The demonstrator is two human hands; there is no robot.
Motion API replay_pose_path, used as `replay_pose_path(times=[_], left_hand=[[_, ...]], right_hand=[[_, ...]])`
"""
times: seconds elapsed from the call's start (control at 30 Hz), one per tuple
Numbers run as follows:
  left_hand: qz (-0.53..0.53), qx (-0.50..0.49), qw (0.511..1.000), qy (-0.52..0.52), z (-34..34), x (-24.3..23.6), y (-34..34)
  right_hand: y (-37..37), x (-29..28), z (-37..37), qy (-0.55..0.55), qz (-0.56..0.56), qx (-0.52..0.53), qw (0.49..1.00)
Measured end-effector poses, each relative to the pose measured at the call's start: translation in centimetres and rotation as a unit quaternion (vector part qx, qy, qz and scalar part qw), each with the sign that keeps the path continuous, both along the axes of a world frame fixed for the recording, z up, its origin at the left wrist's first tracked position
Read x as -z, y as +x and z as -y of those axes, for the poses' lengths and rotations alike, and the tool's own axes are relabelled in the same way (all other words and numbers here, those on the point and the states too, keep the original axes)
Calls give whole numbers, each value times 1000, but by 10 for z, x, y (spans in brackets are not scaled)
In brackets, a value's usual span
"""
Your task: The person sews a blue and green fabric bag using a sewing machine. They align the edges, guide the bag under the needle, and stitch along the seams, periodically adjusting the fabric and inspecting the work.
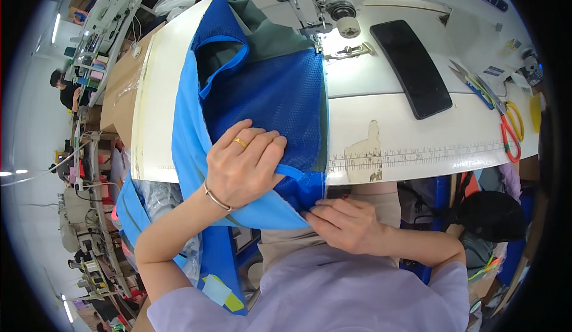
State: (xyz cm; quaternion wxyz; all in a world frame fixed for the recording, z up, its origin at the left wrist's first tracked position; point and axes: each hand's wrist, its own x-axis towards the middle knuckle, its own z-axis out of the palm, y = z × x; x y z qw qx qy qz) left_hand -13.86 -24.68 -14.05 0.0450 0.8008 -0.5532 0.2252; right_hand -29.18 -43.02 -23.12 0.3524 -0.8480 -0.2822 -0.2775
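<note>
A blue fabric piece [268, 90], part dark blue mesh, part light blue cloth and part grey-green lining, lies across the sewing table. Its right edge runs up to the presser foot of the sewing machine [318, 45]. My left hand [244, 165], with a ring and a bracelet, has its fingers curled down on the mesh and the folded light blue cloth, gripping them. Near the table's front edge my right hand [345, 225] pinches the lower corner of the fabric, which hangs over the edge. The fingertips of both hands are partly hidden.
A black phone [411, 70] lies right of the needle area, beside a small metal guide [350, 51]. Scissors [506, 120] with red and yellow handles lie at the far right. A ruler strip [411, 154] follows the table's front edge. Another person [67, 90] sits far left.
</note>
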Motion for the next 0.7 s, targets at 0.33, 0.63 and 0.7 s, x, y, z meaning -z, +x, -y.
replay_pose_path(times=[0.33, 0.63, 0.7], left_hand=[[-51, 79, 993, 72, 12, 6, -4], [-78, 61, 995, 17, 10, 18, -14], [-81, 65, 994, 19, 10, 18, -14]], right_hand=[[-1, 6, -5, 6, 21, 43, 999], [-2, 5, -6, 7, 18, 37, 999], [-1, 4, -7, 9, 21, 39, 999]])
